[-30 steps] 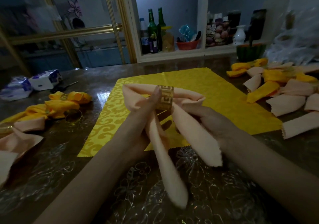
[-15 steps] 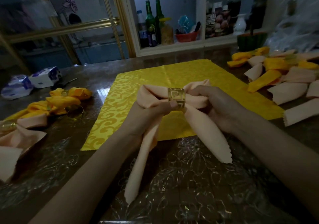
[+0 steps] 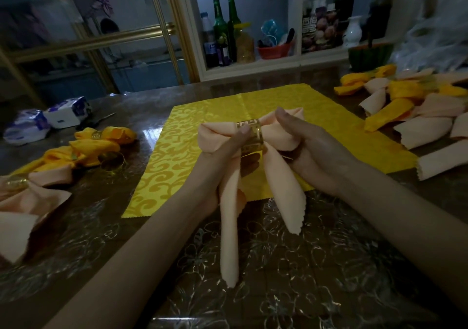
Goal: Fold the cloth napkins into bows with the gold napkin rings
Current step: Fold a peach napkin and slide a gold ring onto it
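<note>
A peach cloth napkin (image 3: 229,227) is shaped as a bow and held above the table, with a gold napkin ring (image 3: 250,136) around its middle. My left hand (image 3: 225,156) grips the left loop and the tails, its thumb on the ring. My right hand (image 3: 307,149) curls round the right loop. Two long tails hang down toward me. A flat yellow patterned napkin (image 3: 182,151) lies spread on the table beneath.
Finished yellow and peach bows (image 3: 96,146) lie at the left, with a loose gold ring (image 3: 111,160). A pile of rolled peach and yellow napkins (image 3: 415,116) lies at the right. Tissue packs (image 3: 45,121) lie far left. Bottles (image 3: 222,32) stand on the shelf behind.
The bow has been turned so the ring faces up. My right hand moved from under the right tail onto the right loop, and the tails swung to hang toward me.
</note>
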Demonstrator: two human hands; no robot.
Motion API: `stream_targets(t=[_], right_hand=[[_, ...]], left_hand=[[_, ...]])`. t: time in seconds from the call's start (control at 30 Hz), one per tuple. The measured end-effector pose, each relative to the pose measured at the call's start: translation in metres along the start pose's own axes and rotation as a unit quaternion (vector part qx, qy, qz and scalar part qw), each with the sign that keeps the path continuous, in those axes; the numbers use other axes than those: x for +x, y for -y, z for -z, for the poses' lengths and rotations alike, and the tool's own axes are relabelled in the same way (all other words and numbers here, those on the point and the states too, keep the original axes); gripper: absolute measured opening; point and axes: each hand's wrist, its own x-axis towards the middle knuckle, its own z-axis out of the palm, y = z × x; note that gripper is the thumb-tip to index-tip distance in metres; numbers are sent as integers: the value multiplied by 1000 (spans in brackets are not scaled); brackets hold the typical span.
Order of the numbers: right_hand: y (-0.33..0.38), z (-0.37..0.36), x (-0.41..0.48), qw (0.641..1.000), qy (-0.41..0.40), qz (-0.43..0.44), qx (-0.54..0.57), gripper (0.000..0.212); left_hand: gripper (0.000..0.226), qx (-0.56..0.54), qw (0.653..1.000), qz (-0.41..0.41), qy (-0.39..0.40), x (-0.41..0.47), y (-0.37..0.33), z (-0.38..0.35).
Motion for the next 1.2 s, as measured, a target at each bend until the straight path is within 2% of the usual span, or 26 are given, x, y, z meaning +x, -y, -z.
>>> stream_targets(t=[0.1,0.3,0.4,0.47,0.57,0.7,0.8,0.83,0.9,1.0,1.1,1.2], right_hand=[[-5,1,-1,996,27,-35,-80,29],[-5,0,-4,982,16,-87,-168,14],[1,-1,-1,978,28,-104,-177,18],[6,1,-2,967,17,-104,-232,21],[13,4,-1,950,12,-107,-293,15],[20,7,-3,935,58,-169,-307,7],[17,11,-7,912,87,-137,-376,4],[15,11,-8,906,92,-104,-400,12],[11,9,-9,934,92,-49,-341,32],[8,3,-6,991,54,-17,-124,45],[-1,-3,-5,999,32,-27,12,49],[-10,-11,-6,999,8,-16,47,37]], left_hand=[[40,-36,999,9,-35,1,1,1],[29,-107,992,20,-67,3,-3,3],[27,-107,992,2,-64,4,-4,5],[26,-106,992,-13,-63,5,-5,6],[22,-102,992,-36,-63,5,-8,9],[14,-90,992,-48,-69,5,-10,12],[22,-40,996,-50,-66,6,-7,15],[29,-19,997,-50,-54,7,-6,16],[41,12,998,-48,-24,7,-4,16],[42,24,997,-69,-13,7,-3,12],[36,49,995,-89,-16,1,1,6],[33,52,996,-73,4,-4,3,2]])
